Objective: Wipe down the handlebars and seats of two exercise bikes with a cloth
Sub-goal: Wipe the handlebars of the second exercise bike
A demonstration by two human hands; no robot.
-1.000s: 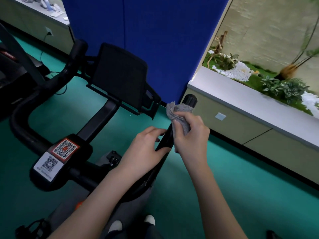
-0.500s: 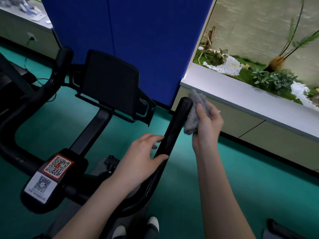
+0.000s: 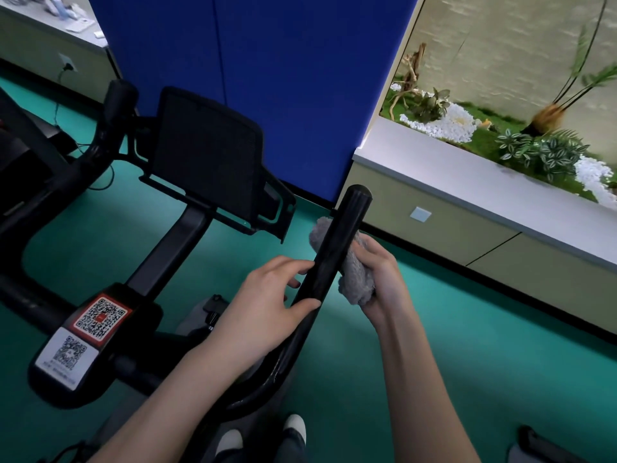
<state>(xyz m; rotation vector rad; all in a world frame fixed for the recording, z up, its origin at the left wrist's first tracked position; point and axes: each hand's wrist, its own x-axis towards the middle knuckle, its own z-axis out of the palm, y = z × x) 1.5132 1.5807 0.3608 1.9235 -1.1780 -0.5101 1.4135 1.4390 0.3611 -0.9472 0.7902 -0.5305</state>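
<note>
Smooth teal-green floor (image 3: 434, 345). Black exercise bike (image 3: 187, 242) stands on it, 9 o'clock; white-toed shoes (image 3: 294, 426), 6 o'clock.

The right handlebar (image 3: 337, 248) of a black exercise bike rises at a slant, its rounded end uppermost. The right hand (image 3: 384, 279) grips a bunched grey cloth (image 3: 355, 279) and presses it against the far side of that bar, a corner of cloth showing past the bar's left edge. Lower on the bar, the left hand (image 3: 267, 305) holds it, thumb laid across its top. Left of the bar stand the dark console screen (image 3: 207, 155) and QR-code stickers (image 3: 100, 317). Beyond it is a blue partition (image 3: 283, 78); to its right, a planter ledge (image 3: 450, 175) above green floor (image 3: 434, 345).
</note>
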